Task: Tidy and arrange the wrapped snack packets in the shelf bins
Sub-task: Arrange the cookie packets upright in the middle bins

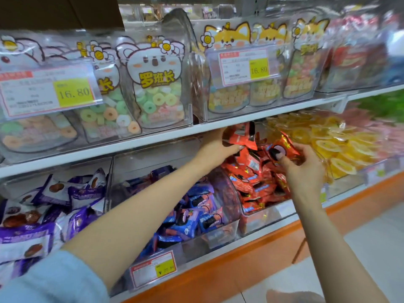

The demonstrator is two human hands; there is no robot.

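Observation:
A clear bin (260,224) on the lower shelf holds a heap of red snack packets (258,180). My left hand (216,143) reaches into the back of this bin just under the upper shelf and grips a bunch of red packets (240,136). My right hand (306,169) is over the same bin, to the right, and pinches one red packet (282,149) with a round picture on its front. Both hands are above the heap.
Left of the red bin stands a bin of blue packets (196,217), then purple packets (43,206). Yellow packets (332,145) fill the bin to the right. The white upper shelf (131,145) carries clear boxes of ring sweets and price tags. An orange shelf edge (240,265) runs below.

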